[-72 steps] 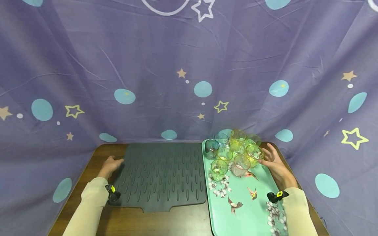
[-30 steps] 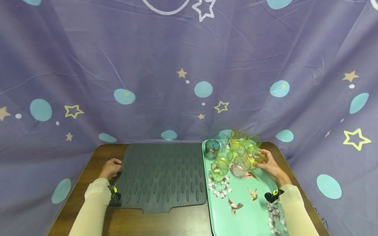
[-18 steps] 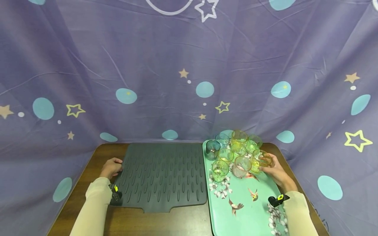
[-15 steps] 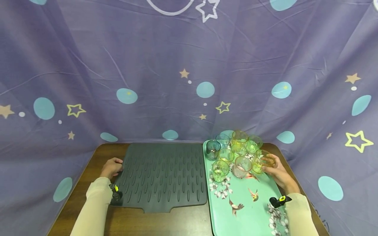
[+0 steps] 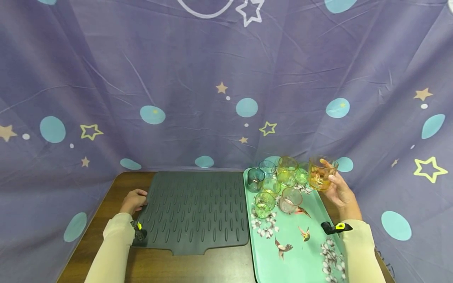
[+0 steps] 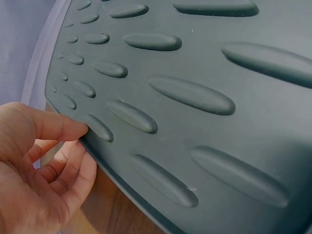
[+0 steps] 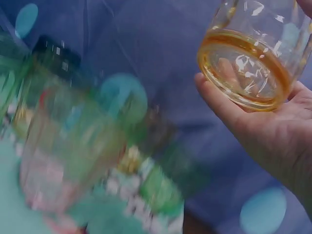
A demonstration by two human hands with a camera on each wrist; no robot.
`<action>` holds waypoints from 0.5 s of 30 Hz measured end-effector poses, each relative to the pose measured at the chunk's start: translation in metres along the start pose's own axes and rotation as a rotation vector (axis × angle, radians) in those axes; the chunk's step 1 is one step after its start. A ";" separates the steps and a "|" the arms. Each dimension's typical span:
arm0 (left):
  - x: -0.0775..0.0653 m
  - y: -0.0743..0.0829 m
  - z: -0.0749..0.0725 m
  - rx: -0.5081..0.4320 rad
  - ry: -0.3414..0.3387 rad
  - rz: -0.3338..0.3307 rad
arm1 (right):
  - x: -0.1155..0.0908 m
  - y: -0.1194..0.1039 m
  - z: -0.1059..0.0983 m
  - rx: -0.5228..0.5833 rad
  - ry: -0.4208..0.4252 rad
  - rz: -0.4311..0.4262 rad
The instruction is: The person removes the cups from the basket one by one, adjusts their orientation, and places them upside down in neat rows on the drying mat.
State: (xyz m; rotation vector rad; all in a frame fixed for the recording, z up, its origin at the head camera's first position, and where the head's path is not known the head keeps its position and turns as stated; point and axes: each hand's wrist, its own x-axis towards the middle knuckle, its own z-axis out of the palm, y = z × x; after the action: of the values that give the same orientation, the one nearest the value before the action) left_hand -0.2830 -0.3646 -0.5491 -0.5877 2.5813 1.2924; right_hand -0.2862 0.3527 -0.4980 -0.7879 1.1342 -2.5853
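My right hand [image 5: 343,198] holds an amber glass tumbler [image 5: 318,177] up above the far right of the tray. In the right wrist view the tumbler [image 7: 248,63] tilts, its thick base resting against the fingers. At the left, my left hand [image 5: 133,201] pinches the side edge of a dark grey ribbed drying mat [image 5: 194,220]. The left wrist view shows one fingertip on top of the mat's edge and the other fingers curled below it. Several coloured tumblers stand grouped on the tray, among them a pink one [image 5: 290,201], a green one [image 5: 263,205] and a dark teal one [image 5: 255,181].
The mint-green tray [image 5: 301,265], printed with birds and blossoms, lies along the mat's right side. Both lie on a brown wooden table [image 5: 219,263]. Behind hangs a purple curtain [image 5: 184,129] with stars and blue spots, close to the table's far edge.
My right hand took hold of the amber tumbler, drew it right from the group and raised it off the tray. My left hand closed on the mat's edge and has stayed there.
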 end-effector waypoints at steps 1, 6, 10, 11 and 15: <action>0.000 0.000 0.000 -0.001 0.001 -0.001 | 0.007 -0.003 0.006 -0.032 -0.012 0.013; -0.002 0.001 0.000 0.004 0.009 -0.016 | 0.050 -0.013 0.040 -0.158 -0.109 0.039; -0.003 0.002 0.001 0.012 0.017 -0.030 | 0.081 -0.020 0.067 -0.346 -0.071 0.070; -0.004 0.002 0.001 0.013 0.018 -0.031 | 0.089 -0.021 0.074 -0.423 -0.050 0.086; -0.004 0.003 -0.001 0.027 0.028 -0.032 | 0.120 -0.023 0.103 -0.836 -0.002 0.192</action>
State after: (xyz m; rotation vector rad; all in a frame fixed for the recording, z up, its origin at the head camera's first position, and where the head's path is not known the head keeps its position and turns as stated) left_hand -0.2813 -0.3625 -0.5450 -0.6436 2.5963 1.2461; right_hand -0.3298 0.2581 -0.3765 -0.7557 2.1986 -1.9013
